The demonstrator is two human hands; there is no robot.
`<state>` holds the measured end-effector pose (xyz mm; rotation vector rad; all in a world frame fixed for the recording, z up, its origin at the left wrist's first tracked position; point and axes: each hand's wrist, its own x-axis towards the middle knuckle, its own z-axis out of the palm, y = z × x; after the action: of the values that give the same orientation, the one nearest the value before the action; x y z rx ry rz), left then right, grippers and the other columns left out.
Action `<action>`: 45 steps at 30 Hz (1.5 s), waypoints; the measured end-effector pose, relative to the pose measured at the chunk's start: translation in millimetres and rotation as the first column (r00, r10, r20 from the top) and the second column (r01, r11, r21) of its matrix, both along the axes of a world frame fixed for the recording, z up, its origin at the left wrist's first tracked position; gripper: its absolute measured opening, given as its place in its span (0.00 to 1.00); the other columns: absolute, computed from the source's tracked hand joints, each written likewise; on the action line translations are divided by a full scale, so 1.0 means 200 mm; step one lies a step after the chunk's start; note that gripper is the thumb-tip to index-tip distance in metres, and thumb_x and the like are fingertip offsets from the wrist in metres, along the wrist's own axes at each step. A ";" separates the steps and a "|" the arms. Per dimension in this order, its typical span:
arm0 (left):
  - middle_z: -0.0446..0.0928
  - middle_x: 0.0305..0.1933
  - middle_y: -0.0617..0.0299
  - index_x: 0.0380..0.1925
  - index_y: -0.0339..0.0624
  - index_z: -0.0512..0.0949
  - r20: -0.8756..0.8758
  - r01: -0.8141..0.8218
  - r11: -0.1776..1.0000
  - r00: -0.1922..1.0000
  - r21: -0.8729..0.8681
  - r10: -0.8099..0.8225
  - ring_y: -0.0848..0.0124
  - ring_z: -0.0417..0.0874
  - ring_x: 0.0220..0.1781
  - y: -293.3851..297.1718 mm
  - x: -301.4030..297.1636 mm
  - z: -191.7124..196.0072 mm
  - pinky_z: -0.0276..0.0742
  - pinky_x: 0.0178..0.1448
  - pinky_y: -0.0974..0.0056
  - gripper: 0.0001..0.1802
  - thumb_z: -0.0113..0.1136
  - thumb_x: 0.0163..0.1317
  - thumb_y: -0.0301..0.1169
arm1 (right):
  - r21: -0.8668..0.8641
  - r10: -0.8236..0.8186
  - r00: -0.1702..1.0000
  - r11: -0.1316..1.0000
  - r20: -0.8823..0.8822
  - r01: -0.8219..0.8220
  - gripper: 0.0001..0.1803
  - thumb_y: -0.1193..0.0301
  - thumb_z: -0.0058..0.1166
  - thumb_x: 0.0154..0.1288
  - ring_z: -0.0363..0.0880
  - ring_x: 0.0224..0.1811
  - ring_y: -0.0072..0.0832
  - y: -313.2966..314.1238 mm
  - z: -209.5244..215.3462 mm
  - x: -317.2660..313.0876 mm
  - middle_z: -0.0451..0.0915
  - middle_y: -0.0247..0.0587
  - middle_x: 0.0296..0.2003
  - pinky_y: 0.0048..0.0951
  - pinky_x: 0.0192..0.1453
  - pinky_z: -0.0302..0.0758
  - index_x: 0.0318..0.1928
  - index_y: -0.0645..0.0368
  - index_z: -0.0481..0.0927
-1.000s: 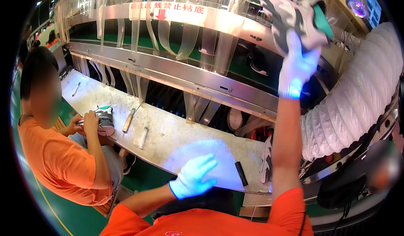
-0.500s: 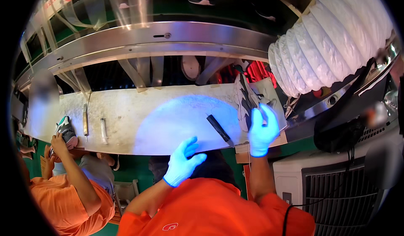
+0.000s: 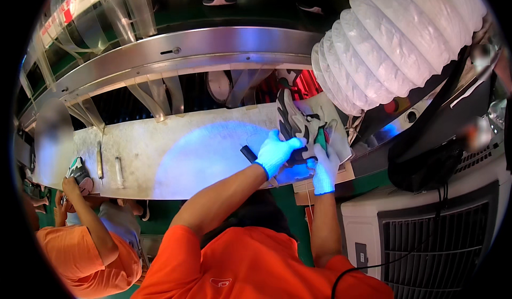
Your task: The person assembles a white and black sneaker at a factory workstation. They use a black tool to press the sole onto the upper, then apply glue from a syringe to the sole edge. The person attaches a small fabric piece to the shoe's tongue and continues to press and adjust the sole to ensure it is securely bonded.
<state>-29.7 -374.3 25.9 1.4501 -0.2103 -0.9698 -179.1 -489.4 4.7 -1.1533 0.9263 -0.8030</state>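
Sneaker (image 3: 294, 124) sits gripped by both gloved hands, left hand (image 3: 274, 152) and right hand (image 3: 325, 166), near the worktop (image 3: 160, 155) edge; a loosened grip could likely drop it.

Tabletop (image 3: 160, 155) looks like scuffed, dull metal; the rail (image 3: 213, 43) above is shinier steel. Sneaker (image 3: 296, 126) is matte fabric, gloves thin smooth rubber, duct (image 3: 394, 38) ribbed plastic.

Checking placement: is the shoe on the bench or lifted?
On the bench: the shoe lies there, both gloved hands, left and right, gripping it.
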 end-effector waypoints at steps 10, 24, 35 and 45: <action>0.89 0.63 0.45 0.73 0.37 0.76 -0.403 0.010 0.802 0.860 -0.598 -0.312 0.51 0.92 0.59 0.27 0.33 -0.02 0.88 0.65 0.46 0.33 0.68 0.78 0.47 | -0.375 0.040 0.976 0.926 0.213 0.044 0.23 0.61 0.57 0.89 0.88 0.55 0.32 0.02 0.16 0.36 0.88 0.43 0.56 0.37 0.59 0.86 0.68 0.68 0.84; 0.88 0.66 0.54 0.77 0.30 0.74 -0.518 0.106 0.882 0.775 -0.459 -0.362 0.64 0.89 0.65 1.11 0.55 0.05 0.85 0.70 0.59 0.52 0.77 0.45 0.21 | -0.608 -0.519 0.663 0.785 -0.538 0.121 0.29 0.58 0.63 0.75 0.88 0.64 0.56 -1.54 -0.03 1.33 0.88 0.63 0.62 0.48 0.68 0.82 0.66 0.67 0.83; 0.87 0.66 0.59 0.80 0.30 0.71 -0.570 0.091 0.922 0.762 -0.376 -0.307 0.68 0.88 0.63 1.18 0.63 -0.04 0.85 0.67 0.62 0.62 0.87 0.37 0.21 | -0.580 -0.450 0.497 0.803 -0.742 -0.138 0.26 0.57 0.55 0.79 0.90 0.59 0.56 -1.67 -0.12 1.47 0.89 0.59 0.61 0.52 0.66 0.83 0.66 0.61 0.86; 0.86 0.68 0.53 0.82 0.33 0.69 -0.431 0.065 0.904 0.863 -0.422 -0.263 0.60 0.89 0.67 1.04 0.52 0.11 0.86 0.73 0.51 0.57 0.84 0.47 0.15 | -0.727 -0.108 0.797 0.498 -0.594 -0.473 0.26 0.55 0.59 0.81 0.91 0.60 0.51 -0.43 0.30 0.96 0.90 0.61 0.59 0.50 0.68 0.82 0.67 0.61 0.86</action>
<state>75.0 -166.8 47.2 0.7938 -0.1549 -1.3172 13.1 -575.4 64.0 -2.4823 0.8363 -0.7300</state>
